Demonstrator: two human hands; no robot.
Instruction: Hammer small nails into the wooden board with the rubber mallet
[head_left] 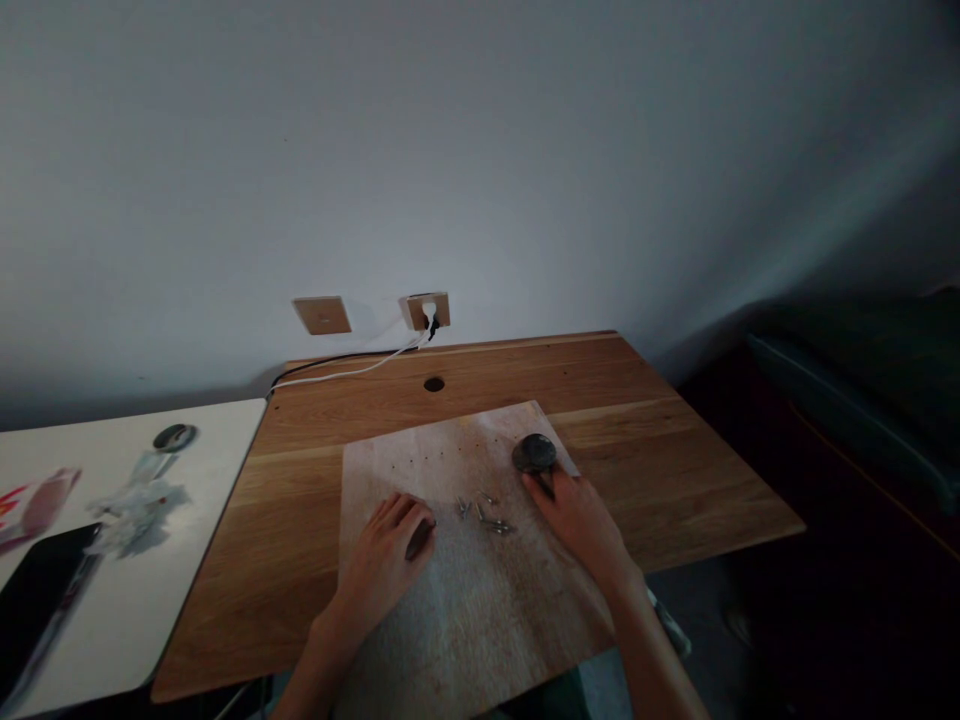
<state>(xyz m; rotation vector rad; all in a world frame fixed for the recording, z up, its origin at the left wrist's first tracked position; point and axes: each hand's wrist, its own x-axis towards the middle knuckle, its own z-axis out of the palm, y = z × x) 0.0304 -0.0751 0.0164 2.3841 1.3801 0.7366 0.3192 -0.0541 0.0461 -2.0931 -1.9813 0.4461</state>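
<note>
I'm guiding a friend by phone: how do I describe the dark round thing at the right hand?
On the wooden desk, find the pale board. Near its far right corner, the right hand holds a dark round object. It is much bigger and darker than the small metal pieces nearby.

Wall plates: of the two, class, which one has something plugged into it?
The right plate: a white plug sits in it, whereas the left plate has none.
</note>
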